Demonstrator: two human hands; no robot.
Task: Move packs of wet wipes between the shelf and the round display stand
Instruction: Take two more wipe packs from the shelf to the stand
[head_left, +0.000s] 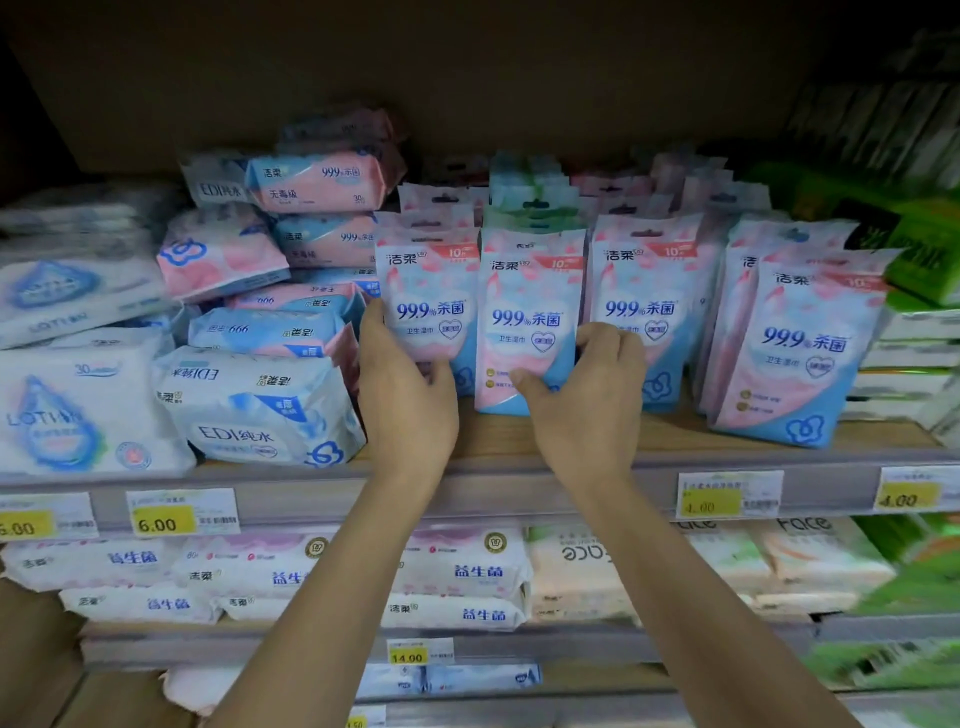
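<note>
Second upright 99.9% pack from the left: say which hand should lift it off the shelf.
Right. The right hand pinches that pack, thumb on its front and fingers round its right edge; the left hand grips the neighbouring pack.

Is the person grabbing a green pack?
No, the left hand grips the leftmost upright pack and the right hand grips the next upright pack; both are pink and blue.

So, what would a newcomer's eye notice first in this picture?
Two bare hands meet in the centre: the left hand grips one upright 99.9% wipes pack and the right hand grips the neighbouring pack, both standing on the wooden shelf. To their left lie stacked bigger packs, such as an EDI pack. Yellow price tags line the shelf rail below.
</note>
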